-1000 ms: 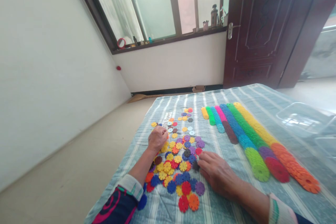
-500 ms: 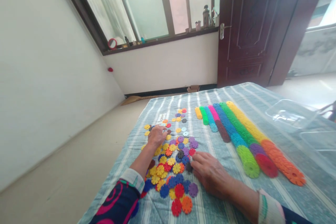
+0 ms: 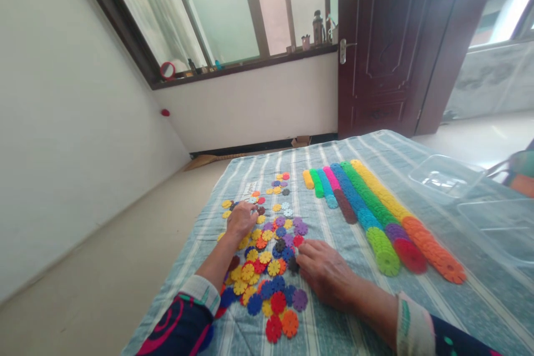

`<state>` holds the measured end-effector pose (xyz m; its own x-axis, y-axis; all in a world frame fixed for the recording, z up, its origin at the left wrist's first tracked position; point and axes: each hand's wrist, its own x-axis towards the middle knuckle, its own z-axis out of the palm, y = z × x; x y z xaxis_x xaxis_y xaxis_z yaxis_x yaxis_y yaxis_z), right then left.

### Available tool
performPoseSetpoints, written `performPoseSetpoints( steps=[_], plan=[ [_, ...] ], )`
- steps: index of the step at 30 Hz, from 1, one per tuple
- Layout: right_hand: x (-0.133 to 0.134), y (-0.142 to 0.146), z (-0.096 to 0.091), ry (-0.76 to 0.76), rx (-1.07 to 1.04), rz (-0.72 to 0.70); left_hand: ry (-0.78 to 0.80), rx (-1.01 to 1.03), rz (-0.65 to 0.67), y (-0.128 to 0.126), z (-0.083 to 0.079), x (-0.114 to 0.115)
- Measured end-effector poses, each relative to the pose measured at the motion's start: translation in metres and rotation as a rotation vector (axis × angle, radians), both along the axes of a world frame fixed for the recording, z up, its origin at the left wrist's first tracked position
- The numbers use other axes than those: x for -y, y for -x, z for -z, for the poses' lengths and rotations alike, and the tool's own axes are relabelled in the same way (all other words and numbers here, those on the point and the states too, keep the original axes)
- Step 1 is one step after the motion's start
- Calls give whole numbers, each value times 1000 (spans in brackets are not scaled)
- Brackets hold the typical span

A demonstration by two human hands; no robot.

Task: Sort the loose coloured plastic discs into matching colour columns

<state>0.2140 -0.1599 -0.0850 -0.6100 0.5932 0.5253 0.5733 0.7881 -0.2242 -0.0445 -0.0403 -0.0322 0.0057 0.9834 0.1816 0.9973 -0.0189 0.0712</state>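
Observation:
Many flat plastic flower-shaped discs [image 3: 267, 258] in yellow, red, blue, purple and orange lie scattered on a striped blue-grey cloth [image 3: 334, 334]. My left hand [image 3: 241, 219] rests on the far left of the pile, fingers curled over some discs; what it grips is hidden. My right hand [image 3: 323, 272] lies flat on the cloth at the pile's right edge, fingers stretched out, fingertips touching a dark disc [image 3: 293, 265]. To the right, long rows of stacked discs [image 3: 375, 217] sorted by colour lie side by side.
Clear plastic containers [image 3: 446, 177] sit at the right of the cloth. Beyond the table are a white wall, a windowsill with bottles and cups [image 3: 317, 28], a dark wooden door [image 3: 387, 44] and a broom [image 3: 217, 158] on the floor.
The view has swung slightly right and down. My left hand has shifted a little among the far discs; my right hand stays flat by the pile.

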Motion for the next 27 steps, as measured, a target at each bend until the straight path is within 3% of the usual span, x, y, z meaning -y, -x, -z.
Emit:
performPoseSetpoints(
  steps=[9,14,20,27],
  plan=[
    [2,-2,-1,-30,-82,-36,25,62,-100,8,-8,-2],
    [3,-1,-1,-15,-65,-36,94,59,-79,7,-14,0],
    [3,0,0,-11,-30,-14,60,82,-82,8,-14,3],
    [2,0,0,-4,-15,-11,39,404,-99,25,-31,7]
  ],
)
